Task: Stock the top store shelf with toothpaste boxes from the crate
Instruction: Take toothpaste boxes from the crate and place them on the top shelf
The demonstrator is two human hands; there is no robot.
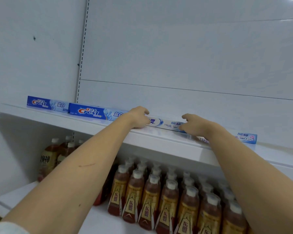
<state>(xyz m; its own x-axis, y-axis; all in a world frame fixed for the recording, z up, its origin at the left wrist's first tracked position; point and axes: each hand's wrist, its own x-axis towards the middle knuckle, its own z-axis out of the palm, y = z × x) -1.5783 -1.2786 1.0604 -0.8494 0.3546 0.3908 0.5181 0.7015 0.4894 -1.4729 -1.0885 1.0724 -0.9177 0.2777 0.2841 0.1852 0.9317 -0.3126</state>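
On the white top shelf lies a row of toothpaste boxes. Two blue Crest boxes stand at the left, one behind and one nearer. A white and blue toothpaste box lies between my hands. My left hand grips its left end, fingers curled over the top. My right hand holds its right end, index finger raised. Another white and blue box lies further right, partly hidden by my right forearm. The crate is not in view.
Below the top shelf, a lower shelf holds several rows of brown drink bottles with white caps. A few larger bottles stand at the back left. The white back panel rises behind the top shelf.
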